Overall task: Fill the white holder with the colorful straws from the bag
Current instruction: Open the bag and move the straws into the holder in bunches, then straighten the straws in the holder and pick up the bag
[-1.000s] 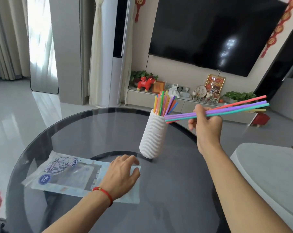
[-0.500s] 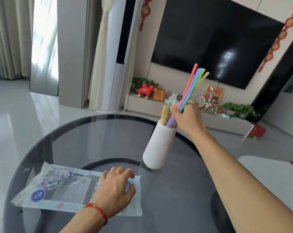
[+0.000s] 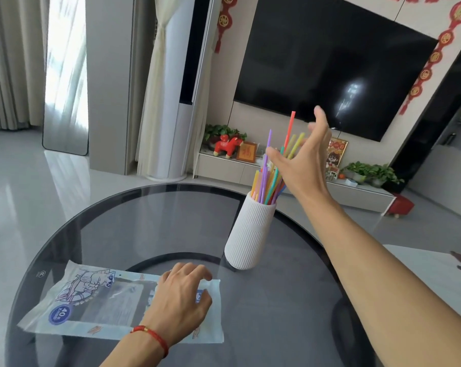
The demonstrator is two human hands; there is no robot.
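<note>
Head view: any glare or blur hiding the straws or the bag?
Head view: window light glares on the floor and TV; the glass table reflects softly. Straws sharp in the white holder; right hand slightly motion-blurred; bag readable under the left hand.

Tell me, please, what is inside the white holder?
Colorful straws stand in the white holder and stick out of its mouth. Their lower parts are hidden by its wall, so I cannot tell how full it is.
</note>
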